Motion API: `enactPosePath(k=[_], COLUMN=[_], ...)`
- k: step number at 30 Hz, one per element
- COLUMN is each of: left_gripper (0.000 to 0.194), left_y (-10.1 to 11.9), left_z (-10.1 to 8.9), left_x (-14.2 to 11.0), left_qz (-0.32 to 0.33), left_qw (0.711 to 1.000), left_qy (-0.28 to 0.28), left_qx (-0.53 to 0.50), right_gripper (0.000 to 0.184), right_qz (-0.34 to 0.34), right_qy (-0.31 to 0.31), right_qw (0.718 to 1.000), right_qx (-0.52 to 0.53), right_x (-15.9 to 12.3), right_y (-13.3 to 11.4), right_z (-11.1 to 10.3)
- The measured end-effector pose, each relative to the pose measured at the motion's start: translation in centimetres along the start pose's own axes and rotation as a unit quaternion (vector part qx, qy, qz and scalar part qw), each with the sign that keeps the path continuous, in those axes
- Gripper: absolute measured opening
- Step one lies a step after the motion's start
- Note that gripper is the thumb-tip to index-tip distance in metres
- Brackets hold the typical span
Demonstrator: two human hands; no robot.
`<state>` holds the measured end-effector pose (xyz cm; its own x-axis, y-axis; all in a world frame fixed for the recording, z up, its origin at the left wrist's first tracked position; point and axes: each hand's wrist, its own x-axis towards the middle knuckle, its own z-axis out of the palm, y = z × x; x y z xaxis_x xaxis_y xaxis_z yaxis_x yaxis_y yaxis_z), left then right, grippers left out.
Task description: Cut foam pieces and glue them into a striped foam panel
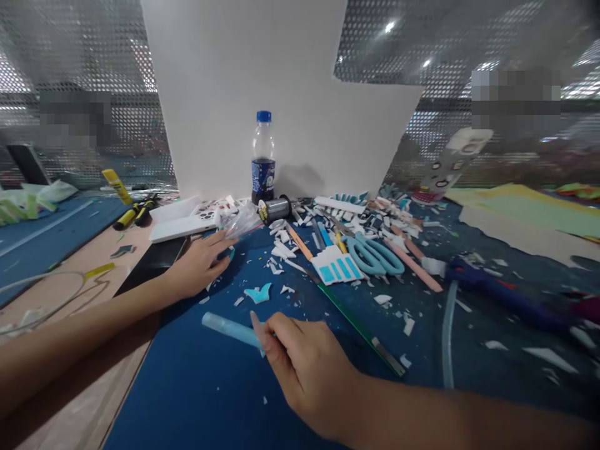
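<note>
My right hand (pixel 314 362) is closed around one end of a translucent glue stick (pixel 229 329), which points left just above the blue mat. My left hand (pixel 199 265) lies palm down with its fingers apart, close to a crumpled clear plastic bag (pixel 242 220). A bit of teal shows at its fingertips; what it is I cannot make out. Between the hands lies a small turquoise foam cutout (pixel 259 293). Past my right hand are a green craft knife (pixel 359 325), a white piece with blue stripes (pixel 338 265) and light blue scissors (pixel 375 253).
White scraps cover the mat's back. A cola bottle (pixel 264 165) and a wire spool (pixel 275 209) stand before a white board (pixel 244 75). At right are a dark blue glue gun (pixel 506 297), another glue stick (pixel 449 337) and coloured sheets (pixel 529 212). A white phone-like object (pixel 182 227) lies left.
</note>
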<state>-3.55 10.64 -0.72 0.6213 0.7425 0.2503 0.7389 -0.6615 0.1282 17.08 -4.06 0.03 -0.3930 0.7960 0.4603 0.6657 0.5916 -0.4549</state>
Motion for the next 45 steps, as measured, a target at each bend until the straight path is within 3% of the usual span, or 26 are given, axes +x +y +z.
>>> enactPosePath(k=[7, 11, 14, 19, 23, 28, 31, 36, 40, 45], left_gripper=[0.046, 0.043, 0.043, 0.046, 0.046, 0.05, 0.049, 0.05, 0.049, 0.045], left_y=[-0.5, -1.0, -1.0, -1.0, -1.6, -2.6, -2.9, -2.2, -1.6, -1.7], left_z=[0.6, 1.0, 0.9, 0.8, 1.4, 2.1, 2.4, 2.5, 2.6, 2.3], left_x=[-0.1, -0.3, -0.3, -0.3, -0.4, -0.7, -0.9, -1.1, -1.1, -1.1], left_qz=[-0.002, -0.006, -0.005, -0.009, -0.011, -0.012, -0.009, -0.02, -0.039, -0.021], left_qw=[0.999, 0.999, 0.999, 0.999, 0.999, 0.999, 0.999, 0.998, 0.997, 0.998], left_qy=[0.025, 0.036, 0.043, 0.032, 0.031, 0.033, 0.043, 0.056, 0.067, 0.058], left_qx=[-0.022, -0.007, -0.013, -0.022, -0.021, -0.015, -0.014, -0.029, -0.021, -0.027], right_gripper=[0.029, 0.026, 0.024, 0.034, 0.045, 0.027, 0.028, 0.054, 0.071, 0.061], right_qz=[0.035, 0.151, 0.239, 0.234, 0.166, 0.128, 0.153, 0.283, 0.351, 0.384], right_qy=[-0.012, -0.038, -0.104, -0.076, -0.047, -0.037, -0.045, -0.054, -0.088, -0.121], right_qw=[0.999, 0.986, 0.965, 0.967, 0.976, 0.962, 0.944, 0.894, 0.863, 0.849], right_qx=[-0.009, -0.052, -0.042, -0.065, -0.137, -0.24, -0.29, -0.342, -0.351, -0.341], right_x=[0.4, 2.5, 3.8, 4.4, 4.2, 4.0, 4.3, 4.7, 4.7, 5.3], right_y=[-0.6, 0.1, 1.6, 4.1, 5.3, 5.7, 5.9, 6.8, 7.0, 7.1], right_z=[-0.6, -2.5, -3.9, -4.2, -3.3, -3.4, -4.7, -7.6, -8.7, -9.3])
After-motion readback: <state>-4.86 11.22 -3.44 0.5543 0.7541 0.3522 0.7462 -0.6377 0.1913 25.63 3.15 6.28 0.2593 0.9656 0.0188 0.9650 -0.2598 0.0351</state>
